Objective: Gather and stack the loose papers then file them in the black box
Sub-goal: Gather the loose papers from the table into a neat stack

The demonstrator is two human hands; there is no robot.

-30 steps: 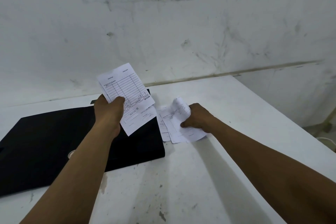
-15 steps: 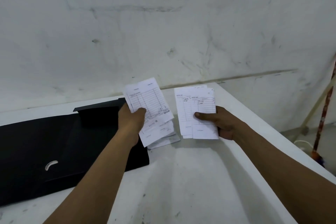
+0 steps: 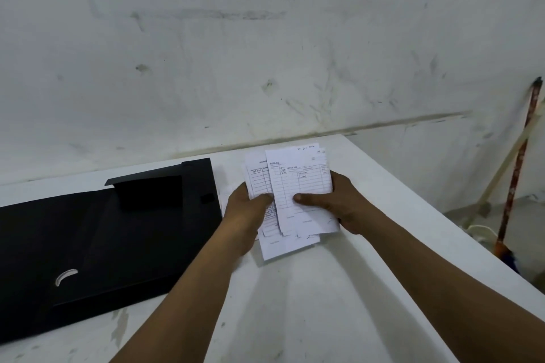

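Both hands hold one uneven bundle of white printed slips, the papers (image 3: 298, 186), above the white table (image 3: 309, 303). My left hand (image 3: 246, 212) grips the bundle's left side, thumb on top. My right hand (image 3: 333, 203) grips its right side, thumb pressed on the front sheet. The sheets overlap loosely, with edges sticking out at the top and bottom. The black box (image 3: 103, 239) lies flat and open on the table to the left of the hands, a raised flap at its far end and a white crescent mark near its front.
A stained white wall (image 3: 265, 53) rises right behind the table. The table's right edge runs diagonally past my right arm. Beyond it, a red-handled broom (image 3: 516, 168) and a pale stick lean against the wall over the floor.
The two hands came together. The separate batches of slips that each held are now merged into a single overlapping bundle. The view has shifted slightly right.
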